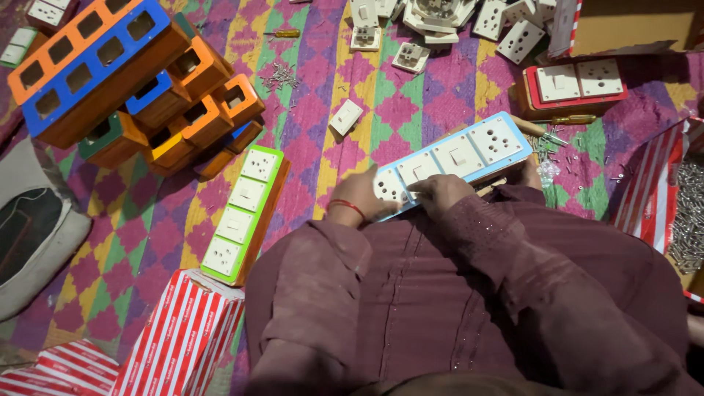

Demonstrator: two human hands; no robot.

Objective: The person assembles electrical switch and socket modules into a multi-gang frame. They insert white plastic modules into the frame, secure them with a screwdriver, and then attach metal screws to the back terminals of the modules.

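Observation:
A long wooden switch board with a blue face plate [477, 147] lies across my lap, holding white sockets and switches. My left hand [359, 194], with a red thread at the wrist, grips its near end by a white socket. My right hand [440, 192] presses its fingers onto the plate beside the left hand, over a white switch. Both arms wear maroon sleeves.
A finished green-faced board [242, 213] lies at my left. Empty orange, blue and green boards [125, 81] are stacked at top left. A red-faced board [579, 84], loose white sockets [440, 22], screwdrivers [576, 119], scattered screws [279, 73] and red-striped boxes [183, 337] surround me on a patterned mat.

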